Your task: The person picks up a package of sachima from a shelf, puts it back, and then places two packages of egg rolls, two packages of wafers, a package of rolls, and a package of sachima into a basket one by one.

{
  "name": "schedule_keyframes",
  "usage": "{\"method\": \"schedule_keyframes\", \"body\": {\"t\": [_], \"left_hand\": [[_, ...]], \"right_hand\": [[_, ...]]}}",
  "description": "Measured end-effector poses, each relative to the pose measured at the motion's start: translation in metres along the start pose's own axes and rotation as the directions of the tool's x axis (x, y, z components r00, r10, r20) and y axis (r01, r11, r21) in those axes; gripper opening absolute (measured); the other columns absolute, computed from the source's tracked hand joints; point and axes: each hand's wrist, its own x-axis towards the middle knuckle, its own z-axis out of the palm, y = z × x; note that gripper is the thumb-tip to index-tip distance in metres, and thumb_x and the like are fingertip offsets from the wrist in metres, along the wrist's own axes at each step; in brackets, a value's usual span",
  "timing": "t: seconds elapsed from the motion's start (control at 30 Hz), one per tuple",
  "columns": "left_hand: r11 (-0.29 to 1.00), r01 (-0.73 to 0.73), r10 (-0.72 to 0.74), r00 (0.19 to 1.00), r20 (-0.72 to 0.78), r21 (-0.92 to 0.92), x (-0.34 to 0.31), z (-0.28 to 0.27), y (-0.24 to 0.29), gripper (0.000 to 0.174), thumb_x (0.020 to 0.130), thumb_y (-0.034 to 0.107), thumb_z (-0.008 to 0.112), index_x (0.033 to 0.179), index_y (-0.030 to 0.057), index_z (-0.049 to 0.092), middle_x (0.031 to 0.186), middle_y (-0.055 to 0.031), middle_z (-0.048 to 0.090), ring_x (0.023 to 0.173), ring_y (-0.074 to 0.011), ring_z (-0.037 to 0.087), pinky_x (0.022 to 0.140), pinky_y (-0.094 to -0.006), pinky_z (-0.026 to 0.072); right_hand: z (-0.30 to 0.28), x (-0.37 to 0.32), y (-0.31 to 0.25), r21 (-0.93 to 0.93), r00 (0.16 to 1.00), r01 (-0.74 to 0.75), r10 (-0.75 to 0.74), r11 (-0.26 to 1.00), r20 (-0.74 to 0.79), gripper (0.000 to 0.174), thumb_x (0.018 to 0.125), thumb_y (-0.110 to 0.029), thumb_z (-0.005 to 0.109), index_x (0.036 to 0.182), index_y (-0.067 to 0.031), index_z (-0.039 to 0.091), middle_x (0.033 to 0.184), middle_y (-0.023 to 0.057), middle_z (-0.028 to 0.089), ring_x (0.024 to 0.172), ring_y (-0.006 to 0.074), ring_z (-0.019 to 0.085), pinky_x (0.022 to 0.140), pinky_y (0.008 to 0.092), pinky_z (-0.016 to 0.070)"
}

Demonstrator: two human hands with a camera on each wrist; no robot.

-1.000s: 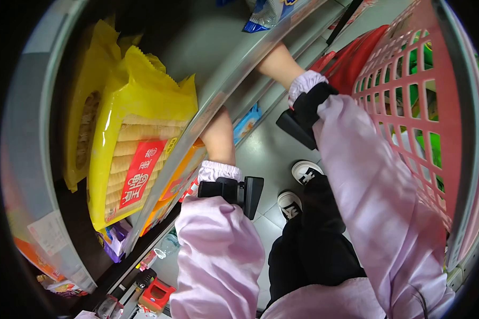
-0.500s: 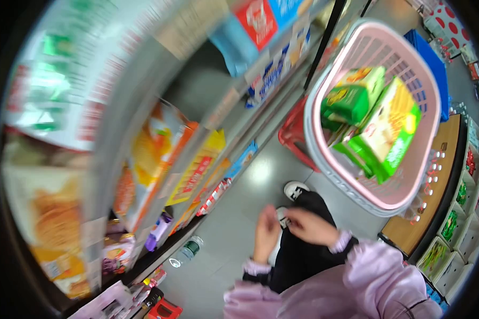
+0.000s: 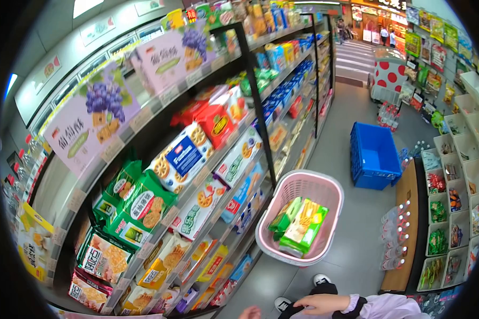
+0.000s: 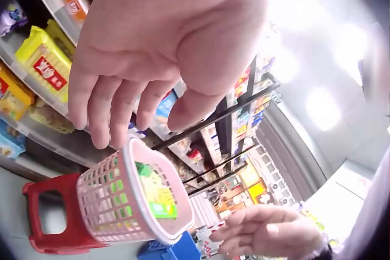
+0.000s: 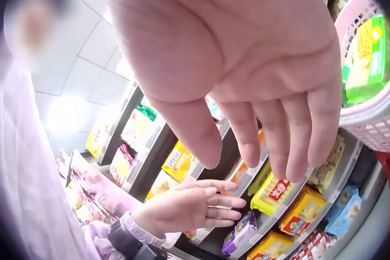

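Note:
Both hands are empty, held low before the body. In the head view the left hand (image 3: 251, 312) shows only its fingertips at the bottom edge, and the right hand (image 3: 324, 304) is beside it, fingers loosely extended. The left wrist view shows the left palm (image 4: 177, 40) with relaxed fingers, the right hand (image 4: 271, 232) apart from it. In the right wrist view the right palm (image 5: 244, 46) has its fingers hanging straight, the left hand (image 5: 189, 208) beyond. Ahead of the hands stands a pink basket (image 3: 332, 234) with green snack packs (image 3: 304, 226) inside; neither hand touches it.
Shelves of packaged biscuits (image 3: 139, 210) run along the left. A blue crate (image 3: 375, 162) stands on the floor beyond the basket, which sits by a red stool (image 4: 55, 211). Bottles (image 3: 394, 234) and a rack of white bins (image 3: 440, 212) line the right side.
Both hands have come out from beside the lower shelf and back toward the body. The head view has lifted from the floor and shelf to look along the aisle.

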Motion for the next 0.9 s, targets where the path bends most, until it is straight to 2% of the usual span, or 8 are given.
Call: {"method": "schedule_keyframes", "body": {"t": [0.13, 0.37, 0.4, 0.47, 0.5, 0.63, 0.83, 0.9], "left_hand": [[0.976, -0.180, 0.175, 0.983, -0.047, -0.124, 0.031, 0.027, 0.051, 0.029, 0.086, 0.006, 0.052, 0.115, 0.0008, 0.048, 0.103, -0.0073, 0.058, 0.090, -0.0129, 0.053, 0.077, -0.0234, 0.0431], [0.989, -0.077, 0.096, 0.983, 0.156, -0.126, 0.101, 0.166, 0.108, 0.030, 0.086, 0.009, 0.053, 0.115, 0.0003, 0.048, 0.104, -0.0080, 0.057, 0.092, -0.0130, 0.053, 0.078, -0.0239, 0.0434], [0.988, -0.119, 0.136, 0.974, 0.182, -0.101, 0.118, 0.195, 0.119, 0.030, 0.086, 0.009, 0.053, 0.115, -0.0001, 0.048, 0.104, -0.0085, 0.057, 0.092, -0.0132, 0.053, 0.078, -0.0242, 0.0436], [0.984, -0.177, 0.180, 0.950, 0.257, -0.034, 0.141, 0.250, 0.140, 0.030, 0.086, 0.009, 0.054, 0.114, -0.0009, 0.048, 0.105, -0.0095, 0.057, 0.093, -0.0137, 0.053, 0.078, -0.0247, 0.0439], [0.991, -0.075, 0.113, 0.907, 0.405, -0.109, 0.152, 0.272, 0.157, 0.033, 0.087, 0.014, 0.052, 0.117, 0.0011, 0.047, 0.110, -0.0089, 0.055, 0.099, -0.0156, 0.051, 0.086, -0.0282, 0.0411], [0.993, -0.102, 0.115, 0.777, 0.619, -0.056, 0.193, 0.340, 0.213, 0.040, 0.087, 0.014, 0.053, 0.124, 0.0016, 0.040, 0.109, -0.0098, 0.056, 0.100, -0.0149, 0.053, 0.086, -0.0278, 0.0427], [0.999, -0.049, 0.025, 0.778, 0.627, 0.021, 0.242, 0.385, 0.249, 0.035, 0.089, 0.013, 0.052, 0.119, -0.0020, 0.041, 0.106, -0.0077, 0.055, 0.102, -0.0137, 0.052, 0.086, -0.0260, 0.0426], [0.999, 0.005, -0.028, 0.778, 0.628, 0.038, 0.262, 0.401, 0.264, 0.036, 0.089, 0.014, 0.052, 0.119, -0.0025, 0.041, 0.105, -0.0079, 0.055, 0.101, -0.0143, 0.053, 0.086, -0.0261, 0.0428]], "right_hand": [[-0.030, -0.034, 0.013, -0.047, 0.994, 0.076, -0.079, 0.996, -0.072, 0.040, 0.088, -0.025, 0.047, 0.120, -0.0011, 0.044, 0.113, 0.0163, 0.052, 0.101, 0.0262, 0.054, 0.087, 0.0324, 0.0421], [-0.136, -0.150, 0.092, -0.007, 0.949, 0.006, -0.008, 1.000, -0.315, 0.038, 0.087, -0.023, 0.049, 0.117, -0.0002, 0.047, 0.109, 0.0145, 0.055, 0.095, 0.0230, 0.057, 0.082, 0.0307, 0.0447], [-0.154, -0.171, 0.109, 0.082, 0.943, -0.018, 0.044, 0.996, -0.329, 0.040, 0.086, -0.028, 0.049, 0.116, -0.0022, 0.048, 0.111, 0.0169, 0.054, 0.101, 0.0300, 0.052, 0.088, 0.0347, 0.0414], [-0.183, -0.216, 0.134, 0.085, 0.874, -0.091, 0.121, 0.992, -0.471, 0.034, 0.086, -0.026, 0.049, 0.111, -0.0027, 0.052, 0.104, 0.0138, 0.058, 0.094, 0.0267, 0.056, 0.083, 0.0335, 0.0441], [-0.201, -0.238, 0.140, 0.127, 0.829, -0.148, 0.193, 0.981, -0.524, 0.032, 0.086, -0.024, 0.050, 0.109, -0.0027, 0.053, 0.101, 0.0121, 0.059, 0.091, 0.0243, 0.058, 0.081, 0.0326, 0.0453], [-0.255, -0.315, 0.145, 0.415, 0.663, -0.069, 0.352, 0.907, -0.660, 0.027, 0.083, -0.015, 0.054, 0.107, -0.0015, 0.054, 0.096, 0.0091, 0.061, 0.085, 0.0173, 0.060, 0.077, 0.0294, 0.0475], [-0.292, -0.347, 0.184, 0.418, 0.527, -0.021, 0.366, 0.908, -0.767, 0.029, 0.082, -0.013, 0.057, 0.107, -0.0003, 0.053, 0.096, 0.0092, 0.061, 0.084, 0.0173, 0.060, 0.076, 0.0298, 0.0484], [-0.305, -0.352, 0.192, 0.444, 0.522, 0.000, 0.379, 0.896, -0.764, 0.029, 0.082, -0.013, 0.057, 0.107, -0.0003, 0.053, 0.098, 0.0095, 0.061, 0.085, 0.0178, 0.060, 0.076, 0.0300, 0.0481]]}}
